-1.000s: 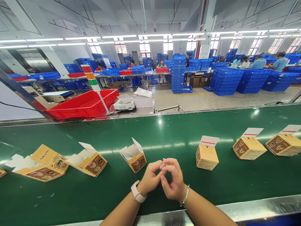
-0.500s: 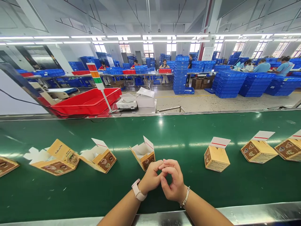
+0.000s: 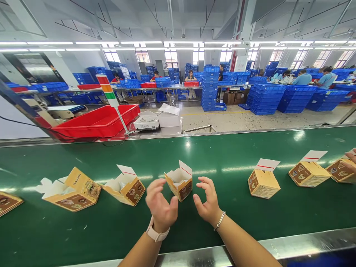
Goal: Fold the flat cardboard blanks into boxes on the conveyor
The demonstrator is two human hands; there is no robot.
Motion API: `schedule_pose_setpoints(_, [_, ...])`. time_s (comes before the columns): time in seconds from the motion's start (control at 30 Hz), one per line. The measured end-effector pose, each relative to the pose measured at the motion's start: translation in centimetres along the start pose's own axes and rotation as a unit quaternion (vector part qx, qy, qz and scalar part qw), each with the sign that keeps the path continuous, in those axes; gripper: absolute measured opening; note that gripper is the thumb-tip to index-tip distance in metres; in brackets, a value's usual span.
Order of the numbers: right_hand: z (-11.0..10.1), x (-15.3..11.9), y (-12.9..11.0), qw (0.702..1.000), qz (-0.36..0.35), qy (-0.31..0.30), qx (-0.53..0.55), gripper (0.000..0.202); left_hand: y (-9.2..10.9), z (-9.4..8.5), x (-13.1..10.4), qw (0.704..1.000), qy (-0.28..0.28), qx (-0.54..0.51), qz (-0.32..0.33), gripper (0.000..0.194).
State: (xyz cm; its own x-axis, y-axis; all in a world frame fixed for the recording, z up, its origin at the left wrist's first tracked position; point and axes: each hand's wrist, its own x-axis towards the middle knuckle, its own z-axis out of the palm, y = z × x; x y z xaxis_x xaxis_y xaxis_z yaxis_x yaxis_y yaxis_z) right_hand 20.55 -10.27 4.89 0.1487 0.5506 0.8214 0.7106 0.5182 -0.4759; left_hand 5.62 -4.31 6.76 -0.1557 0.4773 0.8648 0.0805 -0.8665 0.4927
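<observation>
Since the earlier frame, my hands have come apart from fingertip contact, the cartons have shifted right along the green belt (image 3: 111,233), and a co-worker's hand (image 3: 351,160) has come in at the right edge. Left to right: a cut-off brown carton (image 3: 9,203) at the left edge, then a big open carton (image 3: 75,194) with white flaps left and a printed flap up, its right side close against a smaller open carton (image 3: 126,189) with a red-striped flap. Next, my left hand (image 3: 161,207), pale watch strap on the wrist, fingers loosely spread and curved, thumb apart, nothing held; it's a bit blurred, so I can't say for sure whether its fingertips touch the middle carton (image 3: 180,185). That one sits open between my hands, whitish contents inside, striped flap raised. My right hand (image 3: 207,202), bracelet on the wrist, is just right of it, fingers bent, thumb held off them, empty. Further right: a tan carton (image 3: 263,183), top panel across, striped flap up; another like it (image 3: 309,174); then the far-right carton (image 3: 339,172), partly behind the co-worker's hand. Behind the belt, red bin (image 3: 94,124), then white scale (image 3: 147,124).
</observation>
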Motion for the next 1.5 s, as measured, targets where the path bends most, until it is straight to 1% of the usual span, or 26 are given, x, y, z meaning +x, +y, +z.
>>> schedule_pose_setpoints(0.03, [0.2, -0.2, 0.2, 1.0, -0.008, -0.02, -0.006, 0.033, -0.7, -0.1, 0.1, 0.998, 0.027, 0.029, -0.054, 0.042])
schedule_pose_setpoints(0.07, [0.5, -0.3, 0.5, 0.999, -0.013, -0.043, -0.012, 0.038, -1.4, -0.1, 0.1, 0.992, 0.014, 0.04, -0.122, 0.048])
schedule_pose_setpoints(0.13, [1.0, -0.8, 1.1, 0.995, -0.019, -0.096, -0.03, 0.047, -2.6, 0.1, 0.1, 0.964, -0.082, 0.009, -0.251, 0.047])
schedule_pose_setpoints(0.17, [1.2, -1.0, 1.5, 0.992, -0.017, -0.119, -0.041, 0.049, -3.1, 0.3, 0.1, 0.948, -0.128, -0.022, -0.29, 0.044])
schedule_pose_setpoints(0.2, [1.4, -1.2, 1.8, 0.989, -0.012, -0.137, -0.053, 0.05, -3.3, 0.4, 0.0, 0.936, -0.159, -0.052, -0.311, 0.041])
schedule_pose_setpoints(0.23, [1.5, -1.4, 2.1, 0.987, -0.004, -0.15, -0.065, 0.05, -3.4, 0.6, -0.2, 0.927, -0.174, -0.074, -0.323, 0.04])
schedule_pose_setpoints(0.3, [1.7, -1.7, 2.6, 0.984, 0.014, -0.157, -0.083, 0.048, -3.3, 0.9, -0.5, 0.92, -0.17, -0.104, -0.338, 0.042])
schedule_pose_setpoints(0.4, [2.0, -1.5, 2.8, 0.985, 0.042, -0.137, -0.095, 0.039, -3.1, 1.2, -0.9, 0.905, -0.162, -0.134, -0.37, 0.06])
schedule_pose_setpoints(0.47, [2.2, -1.1, 2.7, 0.988, 0.057, -0.113, -0.088, 0.028, -3.2, 1.4, -1.1, 0.901, -0.171, -0.122, -0.379, 0.072])
schedule_pose_setpoints(0.53, [2.3, -0.5, 2.6, 0.992, 0.062, -0.091, -0.07, 0.02, -3.5, 1.6, -1.1, 0.9, -0.191, -0.1, -0.379, 0.078])
schedule_pose_setpoints(0.63, [2.5, 0.1, 2.4, 0.996, 0.059, -0.054, -0.037, 0.026, -3.7, 2.1, -0.9, 0.89, -0.232, -0.081, -0.385, 0.077])
schedule_pose_setpoints(0.7, [2.5, 0.2, 2.2, 0.997, 0.071, -0.009, -0.025, 0.03, -3.4, 2.7, -0.7, 0.876, -0.235, -0.095, -0.41, 0.076])
schedule_pose_setpoints(0.8, [2.5, 0.1, 1.8, 0.992, 0.105, 0.067, -0.012, 0.03, -2.8, 3.8, -0.6, 0.855, -0.188, -0.141, -0.462, 0.078])
schedule_pose_setpoints(0.83, [2.5, 0.1, 1.7, 0.989, 0.116, 0.087, -0.007, 0.029, -2.6, 4.2, -0.6, 0.855, -0.166, -0.15, -0.469, 0.079])
schedule_pose_setpoints(0.9, [2.4, 0.0, 1.8, 0.982, 0.149, 0.118, 0.003, 0.026, -2.5, 4.7, -0.4, 0.864, -0.124, -0.154, -0.463, 0.081])
schedule_pose_setpoints(0.93, [2.3, 0.1, 2.0, 0.977, 0.169, 0.13, 0.008, 0.024, -2.5, 4.9, -0.2, 0.869, -0.115, -0.152, -0.457, 0.081])
schedule_pose_setpoints(0.97, [2.2, 0.1, 2.3, 0.971, 0.191, 0.14, 0.014, 0.023, -2.6, 5.0, 0.0, 0.87, -0.119, -0.15, -0.455, 0.078])
schedule_pose_setpoints(1.0, [2.1, 0.2, 2.7, 0.965, 0.216, 0.15, 0.019, 0.022, -2.8, 5.2, 0.3, 0.865, -0.138, -0.15, -0.458, 0.075])
schedule_pose_setpoints(1.03, [2.0, 0.3, 3.1, 0.957, 0.24, 0.159, 0.025, 0.022, -3.0, 5.3, 0.6, 0.856, -0.17, -0.151, -0.465, 0.07])
schedule_pose_setpoints(1.13, [1.5, 0.6, 4.6, 0.939, 0.295, 0.174, 0.039, 0.025, -3.5, 6.0, 1.5, 0.809, -0.297, -0.164, -0.479, 0.054])
schedule_pose_setpoints(1.2, [1.2, 0.8, 5.5, 0.937, 0.303, 0.169, 0.046, 0.027, -3.7, 6.6, 1.9, 0.781, -0.376, -0.174, -0.467, 0.045])
schedule_pose_setpoints(1.27, [0.9, 0.9, 6.2, 0.943, 0.289, 0.156, 0.056, 0.031, -3.8, 7.2, 2.1, 0.765, -0.434, -0.171, -0.443, 0.04])
schedule_pose_setpoints(1.33, [0.7, 0.9, 6.7, 0.948, 0.273, 0.15, 0.067, 0.036, -4.0, 7.6, 1.9, 0.774, -0.458, -0.149, -0.412, 0.039])
schedule_pose_setpoints(1.4, [0.8, 0.8, 7.1, 0.947, 0.266, 0.161, 0.074, 0.041, -4.2, 7.8, 1.3, 0.8, -0.451, -0.115, -0.38, 0.04])
schedule_pose_setpoints(1.43, [0.9, 0.7, 7.3, 0.946, 0.267, 0.17, 0.073, 0.043, -4.2, 8.0, 0.9, 0.816, -0.433, -0.098, -0.37, 0.041])
schedule_pose_setpoints(1.5, [1.0, 0.5, 7.7, 0.943, 0.271, 0.184, 0.057, 0.042, -4.3, 8.4, 0.1, 0.848, -0.366, -0.074, -0.375, 0.04])
